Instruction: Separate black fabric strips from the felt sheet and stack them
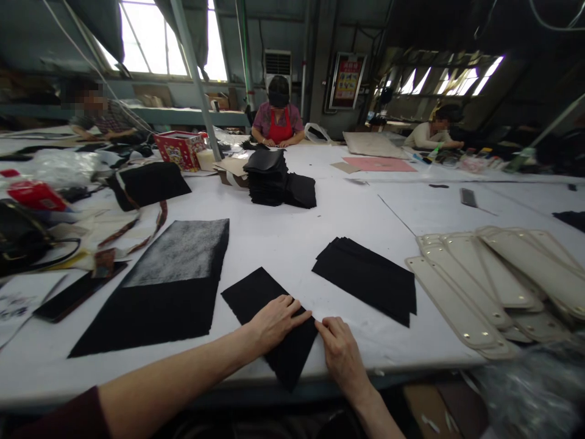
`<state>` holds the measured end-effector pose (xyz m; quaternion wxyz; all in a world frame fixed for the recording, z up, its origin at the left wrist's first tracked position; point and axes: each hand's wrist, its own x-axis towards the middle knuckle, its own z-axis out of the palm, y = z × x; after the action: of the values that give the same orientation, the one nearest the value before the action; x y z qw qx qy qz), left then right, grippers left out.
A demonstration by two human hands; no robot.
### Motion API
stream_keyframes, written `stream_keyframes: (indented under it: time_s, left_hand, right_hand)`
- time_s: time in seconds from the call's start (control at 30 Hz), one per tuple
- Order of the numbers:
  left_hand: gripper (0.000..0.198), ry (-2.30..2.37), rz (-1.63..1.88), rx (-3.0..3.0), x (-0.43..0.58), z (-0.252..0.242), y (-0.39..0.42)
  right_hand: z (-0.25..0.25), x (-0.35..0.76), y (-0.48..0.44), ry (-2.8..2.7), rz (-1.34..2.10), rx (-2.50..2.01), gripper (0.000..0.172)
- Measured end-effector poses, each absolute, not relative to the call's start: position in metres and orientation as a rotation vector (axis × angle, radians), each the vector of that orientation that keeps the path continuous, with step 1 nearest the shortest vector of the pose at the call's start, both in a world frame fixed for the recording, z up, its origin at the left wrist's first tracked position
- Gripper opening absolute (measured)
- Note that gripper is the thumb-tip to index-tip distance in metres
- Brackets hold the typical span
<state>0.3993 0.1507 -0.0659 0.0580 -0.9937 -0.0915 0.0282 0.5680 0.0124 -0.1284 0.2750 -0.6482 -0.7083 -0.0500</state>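
A black rectangular fabric piece (pixel 253 292) lies slanted near the table's front edge. My left hand (pixel 274 322) rests flat on it, fingers stretched toward its right edge. At that edge, my right hand (pixel 340 350) has its fingers curled, with thumb and index finger pinching the border. To the left is a larger black sheet (pixel 150 311) with a greyish, fuzzy patch on its upper half. A small stack of black rectangular pieces (pixel 365 274) sits to the right of my hands, slightly fanned.
Overlapping beige panels with metal studs (pixel 475 286) cover the table's right side. Black pieces stand piled (pixel 267 177) farther back, near a metal pole (pixel 196 73). A phone (pixel 75 296), a bag and papers lie at left. Clear plastic (pixel 539 384) hangs front right. Several people sit beyond.
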Motion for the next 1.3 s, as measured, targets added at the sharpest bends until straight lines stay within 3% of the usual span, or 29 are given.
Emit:
stream_keyframes:
  time_s: [0.37, 0.7, 0.93, 1.1, 1.3]
  left_hand:
    - [0.058, -0.298, 0.051, -2.990, 0.398, -0.070, 0.146]
    - [0.061, -0.581, -0.019, -3.028, 0.360, -0.077, 0.211]
    - [0.015, -0.954, -0.098, -3.082, 0.365, -0.072, 0.221]
    - [0.010, -0.948, -0.080, -3.259, 0.378, -0.079, 0.187]
    - [0.019, -0.719, -0.542, -3.526, 0.368, -0.095, 0.172]
  right_hand:
    - [-0.122, 0.566, 0.000, -1.831, -0.085, -1.874, 0.037]
    - [-0.117, 0.564, -0.003, -1.810, -0.011, -1.901, 0.044]
    - [-0.085, 0.566, 0.022, -1.634, 0.183, -2.034, 0.034]
    - [-0.084, 0.550, 0.051, -1.740, 0.069, -1.976, 0.051]
    - [-0.092, 0.550, 0.065, -1.841, 0.246, -1.966, 0.020]
